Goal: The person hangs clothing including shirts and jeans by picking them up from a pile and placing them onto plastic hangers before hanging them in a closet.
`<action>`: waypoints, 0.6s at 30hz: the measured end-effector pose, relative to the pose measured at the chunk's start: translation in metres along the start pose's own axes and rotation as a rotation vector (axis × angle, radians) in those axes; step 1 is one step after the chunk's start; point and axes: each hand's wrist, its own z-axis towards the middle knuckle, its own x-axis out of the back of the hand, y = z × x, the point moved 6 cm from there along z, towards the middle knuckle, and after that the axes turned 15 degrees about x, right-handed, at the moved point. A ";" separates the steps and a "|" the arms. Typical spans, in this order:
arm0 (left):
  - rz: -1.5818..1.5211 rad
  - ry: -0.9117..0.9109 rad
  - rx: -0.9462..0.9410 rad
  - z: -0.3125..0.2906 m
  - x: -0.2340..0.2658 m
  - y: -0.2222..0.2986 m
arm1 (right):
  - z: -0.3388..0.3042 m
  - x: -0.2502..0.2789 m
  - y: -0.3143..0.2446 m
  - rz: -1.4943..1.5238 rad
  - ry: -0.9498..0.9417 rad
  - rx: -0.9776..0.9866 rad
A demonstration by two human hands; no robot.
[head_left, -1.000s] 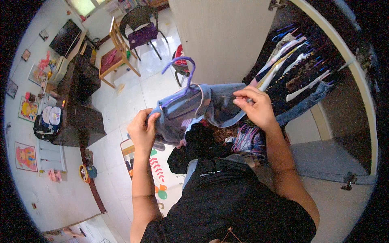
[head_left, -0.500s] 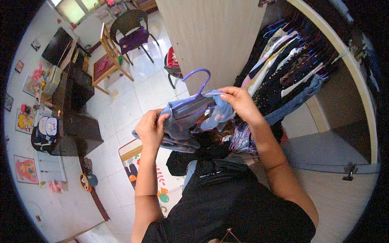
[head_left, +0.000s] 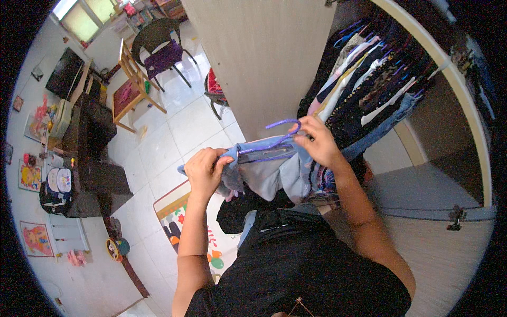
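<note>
A light blue garment [head_left: 266, 177] hangs in front of me on a purple hanger [head_left: 283, 123]. My left hand [head_left: 205, 170] is closed on the garment's left upper edge, its thumb pressed on the cloth. At the other end, my right hand [head_left: 318, 142] is closed around the base of the hanger's hook, whose curved tip sticks out to the left. Part of the hanger's bar shows along the open top of the garment. The fingertips behind the cloth are hidden.
To the right, several clothes [head_left: 364, 79] hang in an open wardrobe beside its pale door [head_left: 269, 63]. Dark clothing [head_left: 237, 214] lies just below the garment. A patterned mat [head_left: 171, 222] is on the tiled floor, with a wooden chair [head_left: 127, 103] and dark desk [head_left: 97, 179] farther left.
My right hand has shifted from the garment's right edge to the hanger's hook. The hook has tilted lower and to the right, and the garment now hangs with more cloth facing me.
</note>
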 end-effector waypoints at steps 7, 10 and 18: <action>-0.161 -0.164 -0.072 0.020 -0.037 0.011 | -0.039 -0.003 -0.012 0.232 -0.102 -0.197; -0.332 -0.213 -0.049 0.029 -0.053 0.019 | -0.042 0.011 -0.018 0.162 -0.028 -0.204; -1.170 -0.638 0.585 0.003 -0.133 0.099 | -0.086 0.053 -0.016 -0.120 0.159 -0.462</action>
